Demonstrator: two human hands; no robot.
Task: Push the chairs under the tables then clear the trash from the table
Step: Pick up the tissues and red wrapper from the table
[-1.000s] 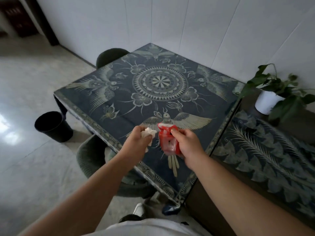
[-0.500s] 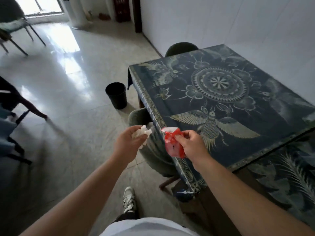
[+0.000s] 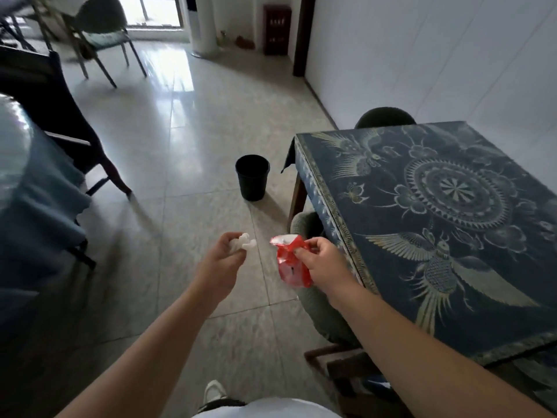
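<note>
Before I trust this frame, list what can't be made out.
Head view only:
- Bin: inside too dark to see contents.
- Wrapper: print too small; right hand covers part.
- Tissue: mostly hidden in left hand.
- Near chair: seat hidden under table.

Pale glossy floor tiles (image 3: 180, 152) mirror daylight from a window or glazed door (image 3: 156, 10) at the far end, beside a white column (image 3: 208, 25). A white paneled wall (image 3: 422, 55) runs along the right, with what may be a red crate (image 3: 277, 30) at its far end. A green-cushioned chair (image 3: 99, 28) stands well apart near the window.
</note>
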